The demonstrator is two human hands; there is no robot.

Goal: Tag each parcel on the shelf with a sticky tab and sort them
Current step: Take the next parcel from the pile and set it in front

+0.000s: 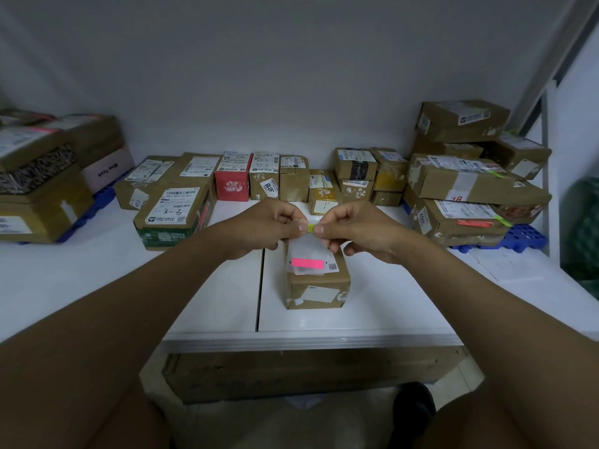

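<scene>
Green sticky tab (310, 227) is pinched between left hand (270, 226) and right hand (356, 230) at frame centre, above 1 brown cardboard parcel (317, 280) already pink-tagged; most rear parcels look untagged.

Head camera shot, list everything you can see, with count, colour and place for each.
parcel in front: one, brown, pink tab on top, shelf centre
green sticky tab: one, between both grips
back row parcels: about ten, mostly brown, one red
left parcels: several, brown
right stack: several, brown, some green-tabbed
shelf: white
big carton: one, brown, under shelf
left hand: pinching tab
right hand: pinching tab
</scene>
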